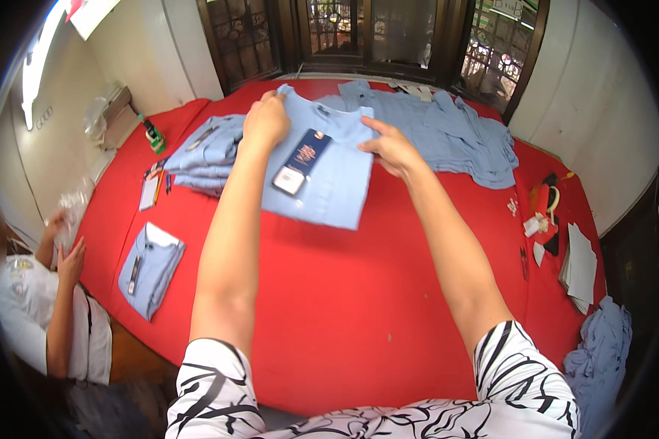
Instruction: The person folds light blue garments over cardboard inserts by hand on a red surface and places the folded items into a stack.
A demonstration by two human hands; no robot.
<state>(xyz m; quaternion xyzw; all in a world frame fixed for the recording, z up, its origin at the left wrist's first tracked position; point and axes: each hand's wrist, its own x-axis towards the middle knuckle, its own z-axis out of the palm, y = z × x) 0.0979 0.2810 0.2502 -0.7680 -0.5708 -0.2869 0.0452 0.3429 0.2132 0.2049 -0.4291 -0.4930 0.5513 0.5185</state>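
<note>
Both my arms reach out over the red table, holding up a folded light-blue shirt [329,186]. My left hand [268,121] is closed on its upper left corner, the fingers partly hidden behind the cloth. At the upper right edge my right hand [392,148] pinches the fabric between thumb and fingers. A dark-blue hang tag [300,162] with a white lower part lies against the shirt's front. Just left of it, partly behind my left forearm, sits a stack of folded blue shirts [198,155]. Unfolded blue shirts [447,135] lie spread beyond my right hand.
Another folded shirt [151,269] lies on the red tablecloth [329,314] at left, near a seated person [44,307] handling clear plastic. A green bottle [154,137] and notepad [149,193] stand far left. Tape [553,199], scissors [524,262], papers [578,267] and bunched blue cloth [599,358] are at right.
</note>
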